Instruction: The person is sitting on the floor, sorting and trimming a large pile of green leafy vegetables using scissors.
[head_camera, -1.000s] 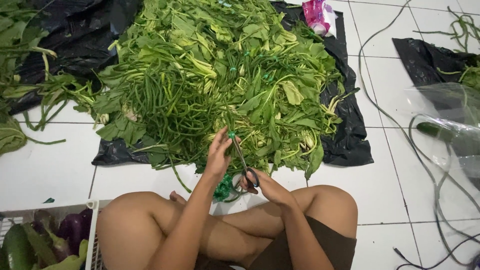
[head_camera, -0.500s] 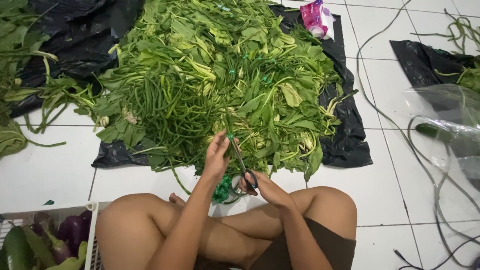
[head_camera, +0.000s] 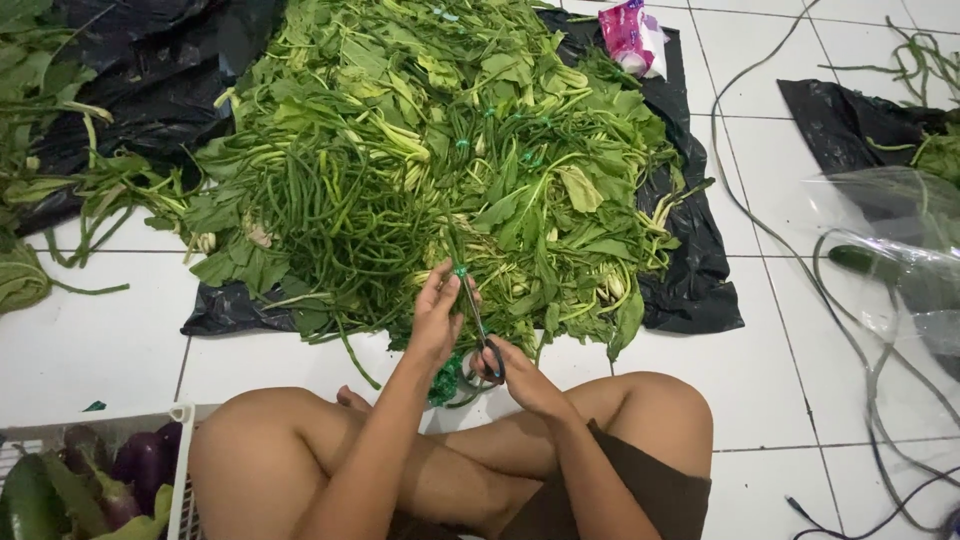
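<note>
Just ahead of the crossed legs, both hands meet over scissors and a tied green bundle.
Right hand (head_camera: 520, 378) grips the scissors (head_camera: 482, 335), fingers through the handles, blades running up and away toward the left hand (head_camera: 437, 318); left hand pinches the green tie (head_camera: 460, 271) on the bundle's near end; beyond lies the heap of greens (head_camera: 420, 170) on black plastic sheet (head_camera: 690, 290).

1. A bunch of long beans (head_camera: 455, 262) is being pinched by the left hand (head_camera: 437, 315), with the scissors (head_camera: 480, 335) being held just right of it by the right hand (head_camera: 515, 375).
2. The heap of greens (head_camera: 420, 150) is lying behind the grip, on a plastic sheet (head_camera: 690, 290).
3. A crate (head_camera: 175, 450) is sitting before and left of it.
4. A clear bag (head_camera: 890, 260) is lying far right.
</note>
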